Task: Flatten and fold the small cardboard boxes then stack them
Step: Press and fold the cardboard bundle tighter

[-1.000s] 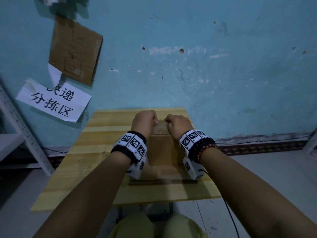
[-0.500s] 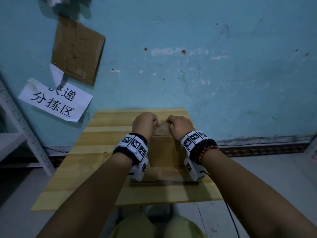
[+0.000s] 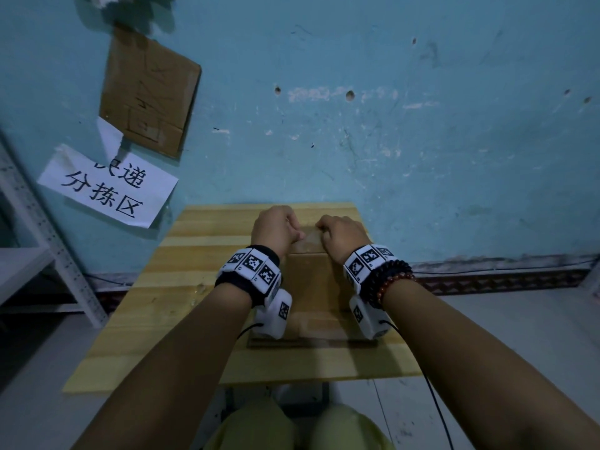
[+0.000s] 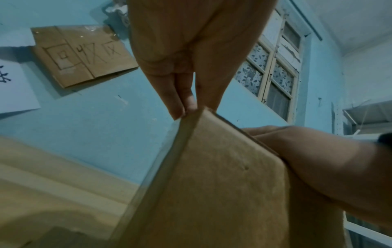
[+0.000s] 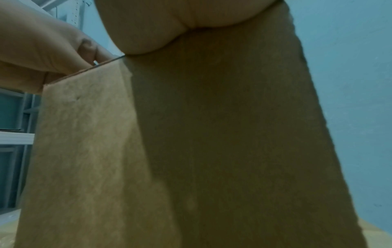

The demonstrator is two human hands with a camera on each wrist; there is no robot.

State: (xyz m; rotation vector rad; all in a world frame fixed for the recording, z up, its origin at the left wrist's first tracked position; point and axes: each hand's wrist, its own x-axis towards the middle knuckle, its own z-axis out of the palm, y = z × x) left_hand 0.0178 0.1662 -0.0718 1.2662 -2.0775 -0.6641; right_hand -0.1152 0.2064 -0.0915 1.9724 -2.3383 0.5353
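Note:
A small brown cardboard box [image 3: 308, 280] stands upright on the wooden table [image 3: 146, 319], between my wrists. My left hand [image 3: 276, 228] and right hand [image 3: 341, 235] both curl over its top edge. In the left wrist view my left hand [image 4: 191, 107] pinches the box's [image 4: 212, 184] top corner, with the right hand [image 4: 318, 167] gripping the other side. In the right wrist view my right hand [image 5: 159, 33] presses on the top of the box [image 5: 191, 134], and the left hand [image 5: 42, 50] holds the far edge. Flat cardboard [image 3: 311, 342] lies under the box.
The table stands against a blue wall [image 3: 422, 141]. A cardboard sheet [image 3: 149, 92] and a white paper sign [image 3: 107, 186] hang on it at the left. A metal shelf rack [image 3: 39, 248] stands at the far left. A black cable [image 3: 435, 404] hangs from my right wrist.
Both hands stay on the top of the box; only the head view has shifted slightly.

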